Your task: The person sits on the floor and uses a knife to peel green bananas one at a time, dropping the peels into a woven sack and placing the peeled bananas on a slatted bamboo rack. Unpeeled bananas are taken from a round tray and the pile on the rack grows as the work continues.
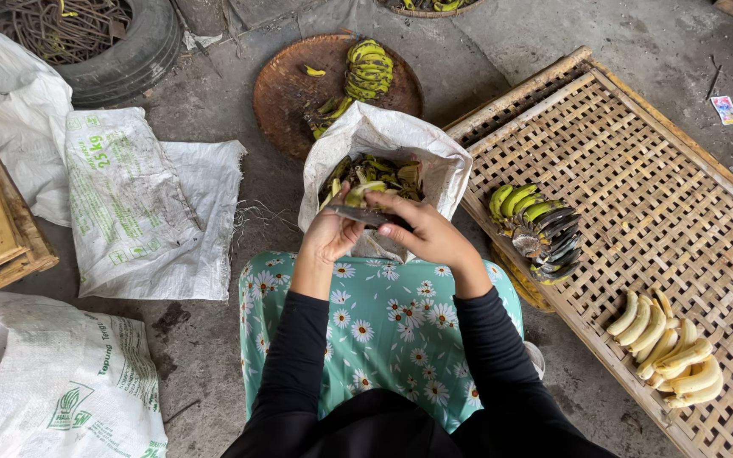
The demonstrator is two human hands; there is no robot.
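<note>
My left hand [330, 231] grips a small green banana [358, 193] over an open white sack [434, 161] that holds banana peels [383, 172]. My right hand [428, 233] holds a knife whose grey blade [358, 215] lies against the banana. Both hands hover above my lap, covered in green cloth with white flowers [383, 326].
A woven bamboo rack [638, 153] on the right carries a green-and-black banana bunch [540, 229] and a pile of peeled bananas [668, 352]. A round tray [286, 89] with green bananas [369, 68] lies behind the sack. White sacks [142, 212] and a tyre [142, 47] lie left.
</note>
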